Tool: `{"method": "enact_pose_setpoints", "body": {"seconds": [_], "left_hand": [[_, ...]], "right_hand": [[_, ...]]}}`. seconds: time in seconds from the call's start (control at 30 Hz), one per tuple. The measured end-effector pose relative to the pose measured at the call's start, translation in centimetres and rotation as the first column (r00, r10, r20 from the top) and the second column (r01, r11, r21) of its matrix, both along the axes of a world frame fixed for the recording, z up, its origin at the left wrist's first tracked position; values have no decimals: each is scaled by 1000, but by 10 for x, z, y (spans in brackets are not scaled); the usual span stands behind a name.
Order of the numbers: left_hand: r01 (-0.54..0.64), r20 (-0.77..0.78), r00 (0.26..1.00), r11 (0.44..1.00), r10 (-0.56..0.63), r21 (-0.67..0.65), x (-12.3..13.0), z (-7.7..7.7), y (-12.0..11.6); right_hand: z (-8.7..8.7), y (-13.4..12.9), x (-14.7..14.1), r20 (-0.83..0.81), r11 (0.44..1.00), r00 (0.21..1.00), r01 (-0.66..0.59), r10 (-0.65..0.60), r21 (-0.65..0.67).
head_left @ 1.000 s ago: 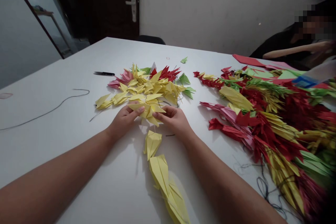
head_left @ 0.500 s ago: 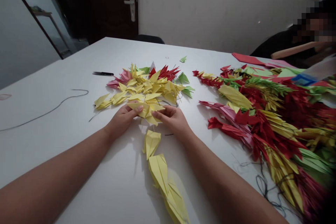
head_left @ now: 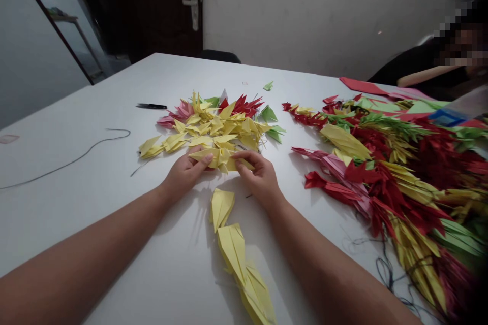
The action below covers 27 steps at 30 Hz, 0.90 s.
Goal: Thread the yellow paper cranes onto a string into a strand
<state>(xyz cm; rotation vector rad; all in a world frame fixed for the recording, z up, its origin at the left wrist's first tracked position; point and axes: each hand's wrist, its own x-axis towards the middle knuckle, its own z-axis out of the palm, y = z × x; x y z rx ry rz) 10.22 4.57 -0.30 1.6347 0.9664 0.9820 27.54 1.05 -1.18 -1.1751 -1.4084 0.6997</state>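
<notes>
A folded yellow paper crane (head_left: 221, 158) is pinched between both hands above the white table. My left hand (head_left: 189, 170) grips one wing, thumb on top. On the opposite wing, my right hand (head_left: 259, 176) has its thumb and fingers closed. Just beyond the hands lies a pile of yellow origami cranes (head_left: 206, 124), with red, pink and green ones among them. Toward me stretches a row of several flattened yellow cranes (head_left: 232, 251). Whether a thread joins the held crane to that row cannot be made out.
At the right spreads a heap of strung red, yellow, pink and green cranes (head_left: 366, 147), with tangled dark thread (head_left: 387, 269). A small black-handled tool (head_left: 151, 106) and a loose dark cord (head_left: 82, 158) lie at left. Another person (head_left: 423, 66) sits at far right.
The wings of the held crane are now spread wider and flatter, and its middle stands up more. My hands have shifted slightly right and remain on it.
</notes>
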Motion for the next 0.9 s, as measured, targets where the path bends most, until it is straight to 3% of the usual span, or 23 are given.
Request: {"method": "enact_pose_setpoints", "body": {"seconds": [0.13, 0.2, 0.33, 0.43, 0.47, 0.53, 0.6, 0.67, 0.9], "left_hand": [[-98, -199, 971, 977, 136, 189, -2, -2, 0], [-159, -238, 945, 950, 225, 269, -2, -3, 1], [-184, -277, 887, 834, 369, 520, -3, -2, 5], [-174, -309, 843, 766, 441, 619, -4, -1, 8], [-171, -318, 833, 757, 453, 631, -5, -1, 8], [-161, -337, 819, 749, 465, 642, -5, -2, 8], [-144, -368, 804, 754, 466, 641, -6, -2, 8], [-123, -400, 793, 765, 459, 633, -6, -3, 8], [-130, -442, 792, 824, 421, 552, -6, -2, 5]], "right_hand": [[-4, 4, 0, -18, 999, 999, 33, -33, -38], [-4, 4, 1, 34, 997, 997, 69, -70, 16], [6, -2, 1, 214, 946, 952, 153, -218, 285], [15, -14, -4, 435, 890, 877, -21, -202, 456], [17, -18, -7, 536, 889, 830, -118, -156, 442], [21, -25, -13, 734, 928, 679, -267, -11, 261], [23, -30, -18, 838, 957, 520, -291, 162, -5], [26, -33, -20, 851, 947, 438, -259, 289, -188], [36, -32, -11, 754, 903, 503, -300, 423, -306]]}}
